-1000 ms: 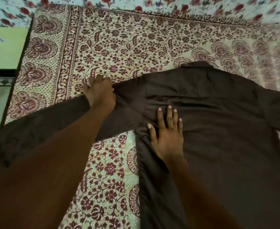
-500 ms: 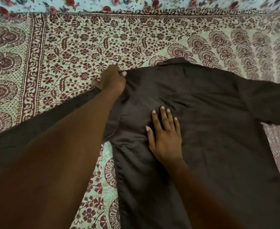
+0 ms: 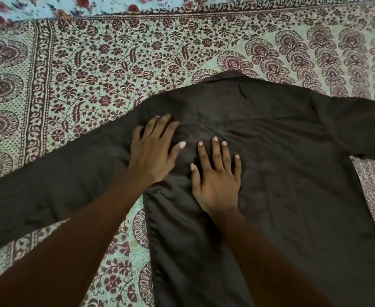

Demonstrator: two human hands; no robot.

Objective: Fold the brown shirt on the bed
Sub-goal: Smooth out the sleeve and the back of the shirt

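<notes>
brown shirt (image 3: 281, 173) lies spread flat, back side up, on the bed, over a floral bedsheet (image 3: 93, 63) printed in maroon on pale green. i read it from the left. its left sleeve (image 3: 55, 180) runs out long toward the left edge of my view, lying flat on the sheet and sloping down and away from the fingers of the left hand. my left hand (image 3: 153, 151) rests palm down right where that sleeve meets the body of the shirt, at the shoulder seam. its fingers (image 3: 160, 125) are spread wide and flat, gripping nothing, only pressing on the cloth, with the thumb angled out toward the other hand. just beside that thumb, apart from it by a narrow strip of cloth, sits my right hand (image 3: 217, 182), also palm down on the upper back of the shirt. its fingers (image 3: 215, 151) are straight and slightly fanned, holding nothing, flat against the fabric. beyond both sets of fingertips the collar (image 3: 226, 76) lies at the far end of the shirt, pointing away from me. right of the right hand's fingers the shirt body stretches wide and smooth with a few soft creases, and the right sleeve (image 3: 363, 131) reaches off toward the right edge of my view. below my wrists the shirt's left side edge runs down toward me, with bare sheet between it and my left forearm.
</notes>
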